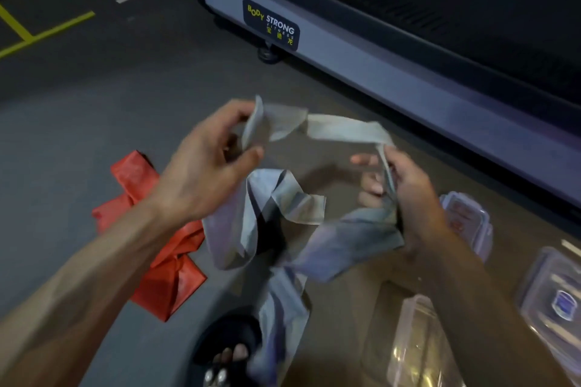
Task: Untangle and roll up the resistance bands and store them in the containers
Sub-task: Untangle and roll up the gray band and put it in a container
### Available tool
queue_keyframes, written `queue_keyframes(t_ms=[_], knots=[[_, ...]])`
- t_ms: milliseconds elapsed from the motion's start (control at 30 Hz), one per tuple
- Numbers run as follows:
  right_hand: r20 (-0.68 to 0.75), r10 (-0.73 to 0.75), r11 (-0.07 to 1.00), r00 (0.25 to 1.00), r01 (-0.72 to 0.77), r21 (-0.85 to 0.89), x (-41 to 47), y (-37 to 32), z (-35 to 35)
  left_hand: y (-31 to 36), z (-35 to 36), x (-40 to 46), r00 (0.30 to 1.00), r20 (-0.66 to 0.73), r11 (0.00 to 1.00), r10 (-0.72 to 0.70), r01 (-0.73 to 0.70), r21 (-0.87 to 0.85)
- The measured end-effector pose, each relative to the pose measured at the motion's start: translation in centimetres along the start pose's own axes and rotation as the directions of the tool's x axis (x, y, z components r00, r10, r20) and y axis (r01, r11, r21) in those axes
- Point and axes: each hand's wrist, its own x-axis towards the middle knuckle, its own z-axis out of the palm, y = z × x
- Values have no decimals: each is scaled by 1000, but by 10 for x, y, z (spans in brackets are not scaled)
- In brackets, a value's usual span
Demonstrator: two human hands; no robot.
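- Grey, thin stretchy resistance band [283,198] hangs looped and twisted between my hands, its tail trailing down past my sandalled foot [229,352].
- My left hand [204,173] pinches one fold; my right hand [405,195] clutches a gathered bunch.
- Pulling apart too hard could tighten the twist into a knot, I judge.
- Red crumpled band [157,229] lies on the floor to my left; clear plastic containers [412,345] sit right, near the machine base [377,66], with open floor ahead.
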Motion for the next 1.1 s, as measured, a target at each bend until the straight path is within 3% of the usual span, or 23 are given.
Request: queue_keyframes(t_ms=[67, 133, 200, 267, 433, 500, 533, 633, 700, 767, 833, 867, 967, 1033, 1100], knots=[[117, -18, 999, 993, 13, 43, -15, -23, 16, -14, 9, -8, 990, 85, 988, -112, 102, 114], [163, -18, 999, 986, 23, -33, -26, -34, 29, -23, 19, -17, 960, 147, 938, -238, 188, 289], [95, -39, 984, 995, 55, -169, -23, -29, 38, -33, 27, -24, 944, 162, 872, -289, 190, 451], [38, -37, 981, 999, 43, -189, -14, -14, 44, -45, 32, -29, 944, 145, 826, -297, 178, 534], [-28, 61, 937, 998, -67, -344, 7, 34, 27, -67, 42, -42, 837, 246, 696, -489, 204, 688], [-52, 146, 893, 988, -154, -424, 14, 53, 12, -67, 53, -53, 825, 293, 706, -484, 169, 688], [-64, 191, 872, 979, -199, -448, 15, 61, 6, -65, 62, -60, 786, 352, 715, -508, 157, 681], [-63, 256, 856, 965, -257, -448, 16, 77, -2, -67, 100, -87, 518, 554, 679, -652, 73, 731], [-20, 285, 854, 958, -264, -448, 15, 79, 0, -69, 124, -107, 458, 589, 642, -665, -52, 765], [26, 311, 847, 950, -265, -461, 17, 79, 1, -70, 142, -124, 502, 606, 644, -617, -120, 755], [4, 321, 830, 947, -279, -483, 17, 79, 2, -68, 151, -131, 588, 595, 673, -547, -113, 731], [-28, 307, 811, 951, -276, -516, 18, 79, 1, -67, 151, -130, 631, 578, 725, -517, -36, 688], [-102, 262, 788, 960, -274, -551, 16, 75, -8, -53, 139, -109, 651, 554, 854, -519, 365, 372], [-136, 202, 892, 970, -239, -384, 12, 65, -14, -34, 122, -88, 733, 457, 861, -504, 472, 192], [-192, 92, 928, 977, -154, -339, 0, 46, -17, -11, 100, -70, 784, 349, 837, -514, 547, 4]])
